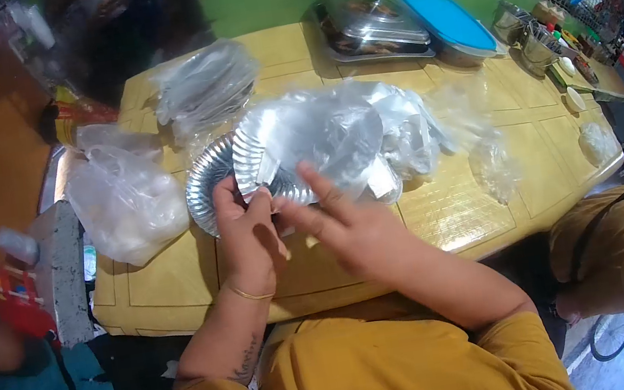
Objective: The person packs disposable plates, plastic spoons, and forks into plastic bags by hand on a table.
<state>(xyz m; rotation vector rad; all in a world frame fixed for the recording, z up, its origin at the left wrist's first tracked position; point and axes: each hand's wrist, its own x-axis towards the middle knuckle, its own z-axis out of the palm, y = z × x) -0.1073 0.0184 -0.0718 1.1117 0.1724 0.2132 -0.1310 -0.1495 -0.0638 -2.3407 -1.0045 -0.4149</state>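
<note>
My left hand (247, 229) is closed in a pinch on the near rim of a silver paper plate (245, 136) with a fluted edge, which it holds tilted up. Another silver plate (201, 183) lies beneath it on the table. Just to the right is my right hand (349, 226), blurred by motion, with its fingers apart near the plate's edge and nothing visible in them. Crumpled clear plastic wrapping (341, 122) and shiny silver pieces (411, 132) cover part of the plates, so their far side is hard to make out.
On the yellow-covered table (446, 227) are a knotted white plastic bag (127, 202), a pile of clear bags (206, 81), a lidded food tray (372, 28), a blue-lidded container (447, 21), crumpled plastic (493, 168) and a metal pot (536, 48). People are close on both sides.
</note>
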